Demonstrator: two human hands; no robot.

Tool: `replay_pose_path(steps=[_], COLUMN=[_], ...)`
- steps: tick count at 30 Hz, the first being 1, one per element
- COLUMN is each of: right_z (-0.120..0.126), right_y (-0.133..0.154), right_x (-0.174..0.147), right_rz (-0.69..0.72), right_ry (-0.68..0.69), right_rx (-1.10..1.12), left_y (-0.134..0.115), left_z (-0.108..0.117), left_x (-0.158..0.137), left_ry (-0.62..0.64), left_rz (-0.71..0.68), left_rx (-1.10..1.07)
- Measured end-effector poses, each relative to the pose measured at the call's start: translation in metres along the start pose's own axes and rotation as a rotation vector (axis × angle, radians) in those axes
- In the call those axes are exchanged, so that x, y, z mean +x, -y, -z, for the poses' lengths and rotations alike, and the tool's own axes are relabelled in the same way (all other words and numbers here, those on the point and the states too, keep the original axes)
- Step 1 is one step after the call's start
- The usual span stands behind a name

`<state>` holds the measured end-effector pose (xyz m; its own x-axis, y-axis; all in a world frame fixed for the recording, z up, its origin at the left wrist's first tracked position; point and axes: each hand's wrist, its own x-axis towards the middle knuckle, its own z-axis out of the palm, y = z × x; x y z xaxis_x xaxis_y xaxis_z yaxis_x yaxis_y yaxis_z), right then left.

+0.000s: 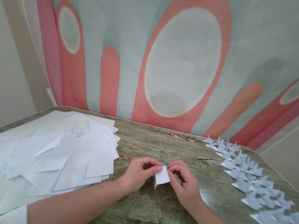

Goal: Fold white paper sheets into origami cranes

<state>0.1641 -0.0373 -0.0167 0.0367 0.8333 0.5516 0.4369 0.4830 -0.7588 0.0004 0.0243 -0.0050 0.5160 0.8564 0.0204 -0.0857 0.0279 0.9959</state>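
Head view: a folded white paper (pixel 162 177) is lying between the two hands, its pointed end facing the near side. The left hand (pixel 142 171) is pinching its far left corner; the right hand (pixel 186 183) is grasping its far right edge, neither hand being clearly nearer. Contact with the table (pixel 146 138) is remaining unclear.

On the wood-grained surface (pixel 146 142), heaped white paper sheets (pixel 49 161) lie left, rows of folded white paper figures (pixel 252 201) right, possibly touching one another. Between them is a small folded white paper (pixel 162 176); behind, a pink-and-grey backdrop (pixel 134 20).
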Motion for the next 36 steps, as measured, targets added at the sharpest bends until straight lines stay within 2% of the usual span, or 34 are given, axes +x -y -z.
replay_pose_path(steps=[12,20,36], right_z=[0.001,0.0,0.0], right_y=[0.002,0.004,-0.002], right_x=[0.003,0.004,0.005], right_rz=[-0.046,-0.072,-0.12], right_ry=[0.005,0.033,0.077], right_rx=[-0.045,-0.053,-0.04], left_y=[-0.002,0.006,0.007], left_z=[-0.001,-0.001,0.001], left_x=[-0.001,0.001,0.002], left_ry=[0.004,-0.037,0.003], left_rz=[0.013,0.019,0.036], left_rx=[0.045,-0.032,-0.053])
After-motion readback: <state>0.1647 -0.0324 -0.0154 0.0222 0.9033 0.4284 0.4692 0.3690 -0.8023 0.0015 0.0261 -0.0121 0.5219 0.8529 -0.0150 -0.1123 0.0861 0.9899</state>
